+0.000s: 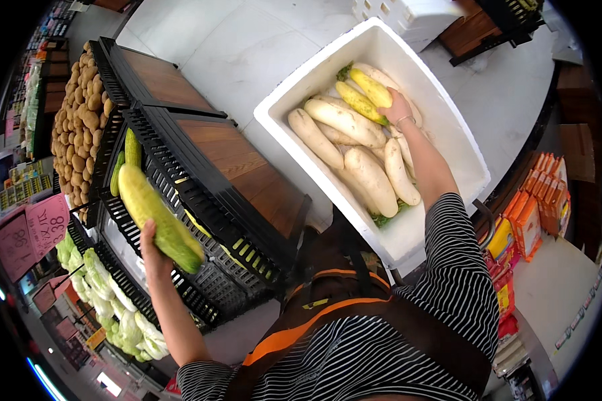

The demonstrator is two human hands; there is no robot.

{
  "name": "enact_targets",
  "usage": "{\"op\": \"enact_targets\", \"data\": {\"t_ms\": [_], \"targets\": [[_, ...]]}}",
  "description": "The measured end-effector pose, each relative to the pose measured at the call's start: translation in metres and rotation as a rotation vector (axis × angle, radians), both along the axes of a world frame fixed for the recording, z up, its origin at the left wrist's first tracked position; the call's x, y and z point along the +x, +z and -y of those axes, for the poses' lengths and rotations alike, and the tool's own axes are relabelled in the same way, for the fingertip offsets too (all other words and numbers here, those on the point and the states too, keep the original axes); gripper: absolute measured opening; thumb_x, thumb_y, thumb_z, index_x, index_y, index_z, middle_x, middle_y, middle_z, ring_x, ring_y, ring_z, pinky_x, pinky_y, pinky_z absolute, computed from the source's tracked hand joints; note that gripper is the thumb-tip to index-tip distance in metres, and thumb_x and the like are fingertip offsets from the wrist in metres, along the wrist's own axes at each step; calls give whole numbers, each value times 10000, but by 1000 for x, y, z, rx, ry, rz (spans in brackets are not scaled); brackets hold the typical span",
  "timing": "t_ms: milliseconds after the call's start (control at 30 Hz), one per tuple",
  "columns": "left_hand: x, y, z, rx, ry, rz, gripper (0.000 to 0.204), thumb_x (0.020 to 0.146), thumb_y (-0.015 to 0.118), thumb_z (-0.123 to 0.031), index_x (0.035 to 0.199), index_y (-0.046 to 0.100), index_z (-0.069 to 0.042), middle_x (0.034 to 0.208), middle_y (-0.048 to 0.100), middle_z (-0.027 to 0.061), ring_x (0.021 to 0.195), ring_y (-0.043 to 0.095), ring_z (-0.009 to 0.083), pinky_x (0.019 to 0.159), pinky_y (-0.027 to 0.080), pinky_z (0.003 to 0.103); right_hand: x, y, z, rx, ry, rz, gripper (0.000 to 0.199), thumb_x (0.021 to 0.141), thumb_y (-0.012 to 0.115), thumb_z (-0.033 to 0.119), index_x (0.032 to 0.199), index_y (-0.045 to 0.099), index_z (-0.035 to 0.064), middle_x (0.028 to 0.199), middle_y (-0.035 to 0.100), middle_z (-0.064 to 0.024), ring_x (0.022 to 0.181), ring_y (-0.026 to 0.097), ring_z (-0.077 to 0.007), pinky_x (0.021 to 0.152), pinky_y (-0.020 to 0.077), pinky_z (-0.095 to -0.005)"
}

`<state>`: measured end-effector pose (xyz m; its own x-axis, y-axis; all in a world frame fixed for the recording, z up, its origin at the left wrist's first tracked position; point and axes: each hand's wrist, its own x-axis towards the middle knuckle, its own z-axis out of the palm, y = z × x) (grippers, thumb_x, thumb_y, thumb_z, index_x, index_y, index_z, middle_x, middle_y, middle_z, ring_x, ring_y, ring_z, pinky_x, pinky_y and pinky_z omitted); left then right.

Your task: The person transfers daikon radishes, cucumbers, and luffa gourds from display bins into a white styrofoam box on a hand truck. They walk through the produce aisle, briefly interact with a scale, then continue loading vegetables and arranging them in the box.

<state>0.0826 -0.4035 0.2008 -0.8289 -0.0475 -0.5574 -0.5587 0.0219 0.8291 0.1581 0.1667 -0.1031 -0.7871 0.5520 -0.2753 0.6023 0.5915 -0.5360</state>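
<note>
My left hand [155, 254] is closed around a large yellow-green cucumber [154, 207], held over a black slatted crate [214, 284]. Two slimmer green cucumbers [132, 148] lie at the crate's far end. On the right, my right hand [398, 108] reaches into a white foam box [301, 80] and grips the near end of a yellow cucumber [369, 85]. A second yellow cucumber [356, 100] lies alongside it. Under and around them are several white radishes [371, 180], with a few green leaves showing. The fingertips of my right hand are partly hidden.
Potatoes [80, 127] are heaped in a bin at the far left, and Chinese cabbages [107, 294] fill another nearer me. Pink price cards [30, 230] stand over the bins. Wood-panelled stands [234, 157] flank the tiled floor [241, 47]. Orange packets [532, 200] hang at the right.
</note>
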Motion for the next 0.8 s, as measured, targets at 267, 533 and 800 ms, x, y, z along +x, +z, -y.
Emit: {"op": "enact_targets", "data": {"t_ms": [267,533,800], "targets": [[23,-90,-264,234,-371,249,582,803,650,-369,1155,476,61,957,573,121,848,582,207,775,476,341,36,-52,-11,84,-71,-55,586,764,636,209,1278,444,3,1343,400,-256,1243,391,-365,1044,334,-400],[8,-235,-420,-415,-440,428,813,713,672,-498,1266,467,61,1289,434,239,1097,506,290,920,421,378,122,10,15,-64,-137,-161,417,753,682,185,1098,547,-7,1119,532,-200,1075,493,-344,935,400,-414],[-3,-255,-498,-619,-465,499,828,689,691,-499,1361,411,-105,1451,163,282,1281,275,420,1008,331,466,123,31,26,-259,-269,-173,355,765,673,184,1056,568,11,1070,565,-162,1023,525,-323,891,422,-394]]}}
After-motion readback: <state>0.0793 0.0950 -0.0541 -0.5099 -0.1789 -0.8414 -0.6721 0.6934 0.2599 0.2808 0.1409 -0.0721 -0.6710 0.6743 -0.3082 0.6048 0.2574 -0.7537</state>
